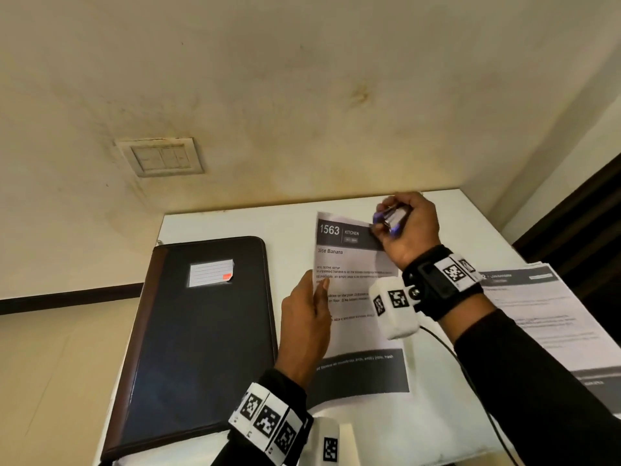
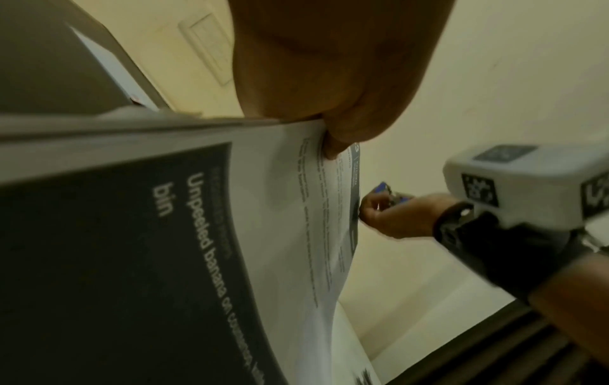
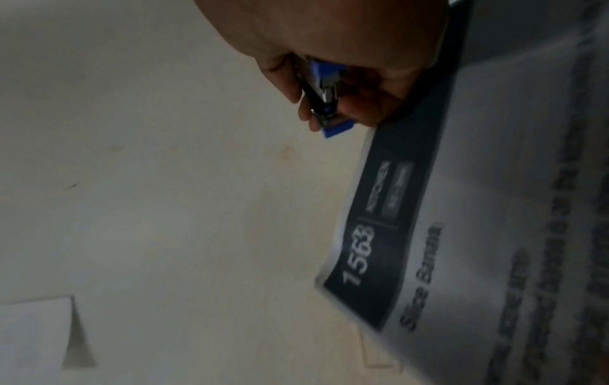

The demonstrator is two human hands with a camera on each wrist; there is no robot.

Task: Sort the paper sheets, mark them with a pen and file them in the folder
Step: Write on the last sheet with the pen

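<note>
Left hand pinching sheet; right hand around half-hidden blue stapler at sheet's corner.

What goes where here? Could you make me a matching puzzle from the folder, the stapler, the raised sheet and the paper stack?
Things:
1. folder
2. stapler
3. sheet
4. stack

Places or states:
A. in the right hand
B. lying shut at the table's left
C. on the table's right edge
D. pinched by the left hand

Pairs: 1-B, 2-A, 3-D, 4-C

Black sleeves, checker-tagged wristbands.
</note>
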